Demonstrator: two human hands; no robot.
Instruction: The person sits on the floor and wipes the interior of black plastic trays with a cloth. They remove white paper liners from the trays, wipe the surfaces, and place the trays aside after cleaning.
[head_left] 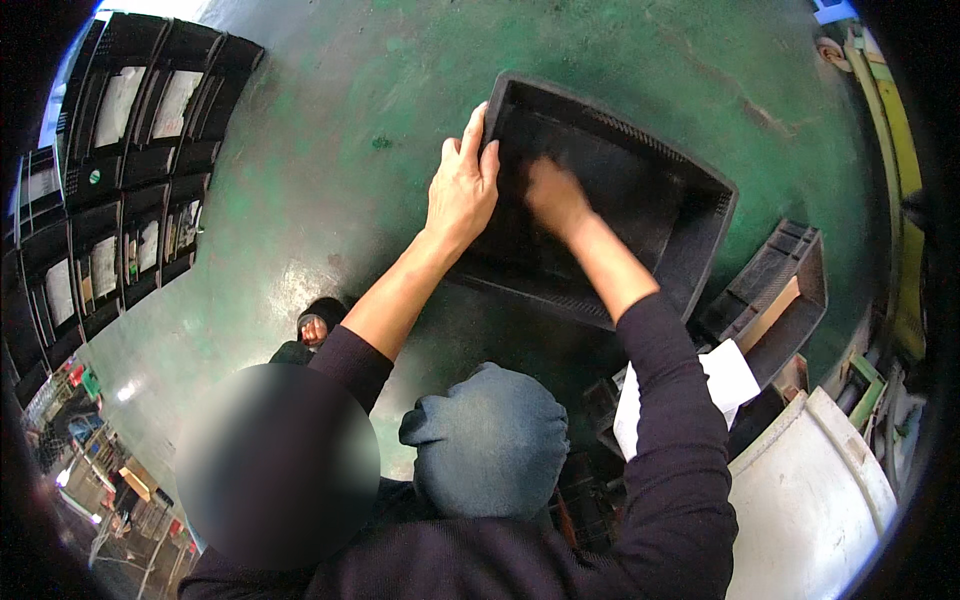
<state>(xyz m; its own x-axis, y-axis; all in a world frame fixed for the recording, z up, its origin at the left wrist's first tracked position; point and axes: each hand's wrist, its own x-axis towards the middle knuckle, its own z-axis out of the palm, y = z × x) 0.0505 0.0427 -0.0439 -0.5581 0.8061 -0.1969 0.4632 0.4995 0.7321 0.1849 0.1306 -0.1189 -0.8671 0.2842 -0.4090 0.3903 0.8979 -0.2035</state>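
Observation:
A large black plastic crate point(622, 128) is tilted in front of me, its hollow inside facing up toward me. My left hand point(464, 188) grips the crate's left rim, with the thumb on the inner side and the fingers along the outside. Inside the crate, over its dark bottom, is my right hand point(557, 197). Motion smears its fingers, so whether it holds anything cannot be made out. The crate's lower edge passes behind my right forearm.
Black crates with pale labels point(118, 105) are stacked at the left. A smaller black bin point(768, 285) stands at the right, near white paper point(730, 380) and a whitish curved panel point(815, 490). My denim-covered knee point(490, 440) is below the crate, above the green floor point(350, 130).

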